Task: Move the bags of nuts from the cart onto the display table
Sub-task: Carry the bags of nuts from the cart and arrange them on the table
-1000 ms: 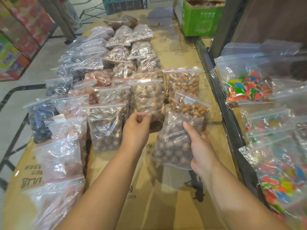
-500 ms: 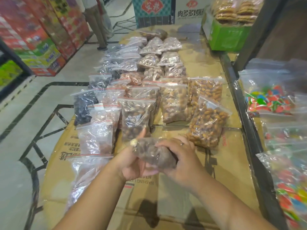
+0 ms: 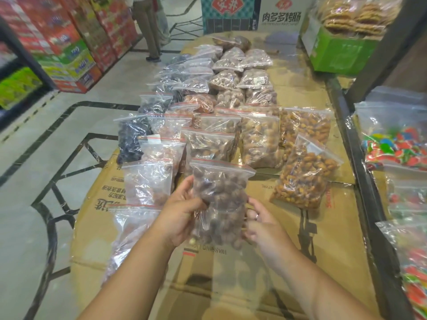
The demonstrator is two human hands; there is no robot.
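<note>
Clear nut bag (image 3: 219, 199) between both hands' grip.

Both hands hold one bag of nuts (image 3: 220, 199) above the display table (image 3: 323, 239).
Left hand (image 3: 181, 212) grips the bag's left edge, right hand (image 3: 260, 224) its lower right; zip seal up. Rows of bagged nuts (image 3: 221, 105) lie beyond it.

Looks like a grocery shop floor. The cardboard-covered display table (image 3: 288, 239) is lined with rows of zip bags of nuts (image 3: 258, 139). Left of it, stacked red drink cartons (image 3: 69, 42); right, bagged colourful candy (image 3: 397, 146); behind, a green box (image 3: 342, 56) of packed snacks.
</note>
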